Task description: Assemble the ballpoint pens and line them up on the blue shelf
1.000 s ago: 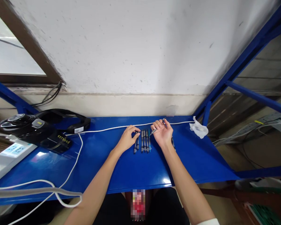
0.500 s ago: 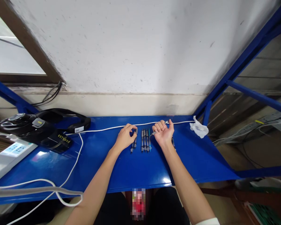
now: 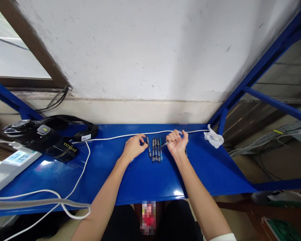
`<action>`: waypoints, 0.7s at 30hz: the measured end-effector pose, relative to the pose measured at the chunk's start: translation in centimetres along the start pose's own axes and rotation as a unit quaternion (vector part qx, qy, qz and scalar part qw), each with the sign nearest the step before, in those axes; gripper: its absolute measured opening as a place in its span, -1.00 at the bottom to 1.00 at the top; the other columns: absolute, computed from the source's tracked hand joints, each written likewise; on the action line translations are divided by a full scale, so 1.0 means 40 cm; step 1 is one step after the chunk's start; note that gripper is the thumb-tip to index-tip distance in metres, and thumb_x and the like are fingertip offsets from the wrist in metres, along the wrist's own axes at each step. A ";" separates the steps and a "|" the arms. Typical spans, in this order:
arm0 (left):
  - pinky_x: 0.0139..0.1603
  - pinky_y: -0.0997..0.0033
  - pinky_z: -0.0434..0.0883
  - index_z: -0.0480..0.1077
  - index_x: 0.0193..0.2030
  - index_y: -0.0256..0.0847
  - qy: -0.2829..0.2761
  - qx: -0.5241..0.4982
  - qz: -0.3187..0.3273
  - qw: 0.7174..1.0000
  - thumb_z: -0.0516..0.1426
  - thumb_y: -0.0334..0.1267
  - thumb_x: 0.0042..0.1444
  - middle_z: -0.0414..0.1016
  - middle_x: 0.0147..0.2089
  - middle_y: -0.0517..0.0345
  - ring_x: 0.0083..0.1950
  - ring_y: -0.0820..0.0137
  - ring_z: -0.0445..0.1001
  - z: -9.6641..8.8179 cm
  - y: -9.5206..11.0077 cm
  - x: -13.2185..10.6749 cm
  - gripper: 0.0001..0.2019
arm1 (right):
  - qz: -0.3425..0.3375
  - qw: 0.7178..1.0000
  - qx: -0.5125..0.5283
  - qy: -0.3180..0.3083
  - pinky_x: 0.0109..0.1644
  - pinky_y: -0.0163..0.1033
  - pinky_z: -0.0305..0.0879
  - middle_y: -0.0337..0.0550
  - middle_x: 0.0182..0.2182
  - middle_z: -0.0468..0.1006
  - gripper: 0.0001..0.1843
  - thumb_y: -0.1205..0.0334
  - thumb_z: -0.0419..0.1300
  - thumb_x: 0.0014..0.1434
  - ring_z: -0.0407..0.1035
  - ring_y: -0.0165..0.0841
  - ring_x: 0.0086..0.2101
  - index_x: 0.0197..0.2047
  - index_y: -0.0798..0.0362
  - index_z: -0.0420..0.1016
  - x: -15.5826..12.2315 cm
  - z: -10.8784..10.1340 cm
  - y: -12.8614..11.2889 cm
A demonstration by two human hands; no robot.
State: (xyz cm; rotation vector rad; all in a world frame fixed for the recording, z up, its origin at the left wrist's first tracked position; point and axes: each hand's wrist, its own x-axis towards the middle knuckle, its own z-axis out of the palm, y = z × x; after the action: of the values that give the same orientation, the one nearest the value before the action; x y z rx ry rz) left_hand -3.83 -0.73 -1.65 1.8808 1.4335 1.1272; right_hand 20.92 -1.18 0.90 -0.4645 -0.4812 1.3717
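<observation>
My left hand is curled, thumb and fingers drawn together, around a pen that is mostly hidden; only a small bit shows below the palm near the wrist. Touching or very near its fingertips is a dark grey pen, slightly tilted on the blue table. Just right of that lie several dark clear-barrelled pens side by side, with a teal pen at the right end. My right hand, palm up and fingers folded, grips a pen whose tip points left toward the row. Another pen is partly hidden behind my right wrist.
A black appliance and a white power strip occupy the left side of the blue table. A white cable runs along the back. Crumpled white tissue lies at the right, by the blue frame.
One pen by my left hand has shifted right, close to the row. The other pen there has gone from view under my left hand. My right hand still grips its pen.
</observation>
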 end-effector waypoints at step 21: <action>-0.08 0.38 0.58 0.65 -0.07 -0.15 0.042 -0.609 -0.188 0.769 0.42 -0.28 0.08 0.69 -0.17 0.12 -0.23 0.41 0.63 -0.061 0.036 0.040 -0.75 | 0.029 0.998 0.033 -0.035 -0.48 -0.28 0.21 -0.44 -0.62 -0.09 -0.37 -0.01 0.23 0.43 -0.15 -0.42 -0.59 -0.51 -0.07 -0.08 -0.013 0.028 -0.010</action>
State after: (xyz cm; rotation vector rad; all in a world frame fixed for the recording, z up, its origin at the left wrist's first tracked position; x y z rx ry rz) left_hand -5.02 0.14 1.25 0.5833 0.6634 1.3991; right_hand 20.55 -1.71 2.01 -0.3803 -0.4803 1.4586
